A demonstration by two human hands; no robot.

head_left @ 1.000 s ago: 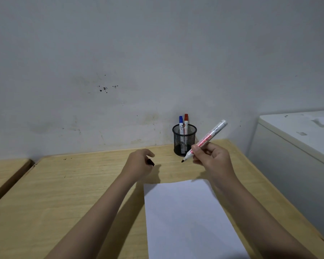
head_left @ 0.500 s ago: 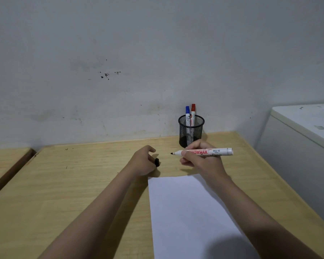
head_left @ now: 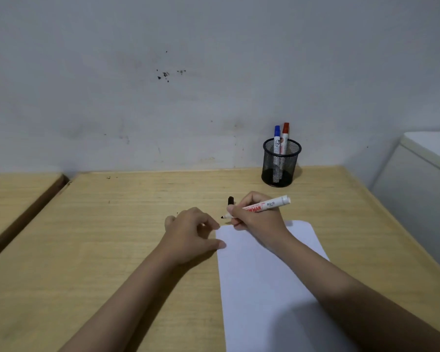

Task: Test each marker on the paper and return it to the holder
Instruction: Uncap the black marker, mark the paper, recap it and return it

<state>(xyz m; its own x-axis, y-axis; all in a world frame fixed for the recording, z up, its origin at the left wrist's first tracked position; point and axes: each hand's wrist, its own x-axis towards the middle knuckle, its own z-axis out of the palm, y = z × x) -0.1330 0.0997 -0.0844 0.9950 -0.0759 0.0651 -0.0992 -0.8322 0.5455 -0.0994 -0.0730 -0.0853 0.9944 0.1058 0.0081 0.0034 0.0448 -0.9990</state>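
Altogether three markers: the right hand (head_left: 258, 219) grips one uncapped marker (head_left: 262, 206); two (head_left: 281, 138) stand in one mesh holder (head_left: 280, 163). Left hand (head_left: 191, 232), loosely open, touches one paper (head_left: 264, 275). One black cap (head_left: 231, 200) lies on the desk (head_left: 112, 237).

Layout of the wooden desk (head_left: 137, 250)

The round black mesh holder (head_left: 281, 162), two markers in it, stands behind the white paper sheet (head_left: 264, 288); the small black cap (head_left: 231, 200) lies between them.
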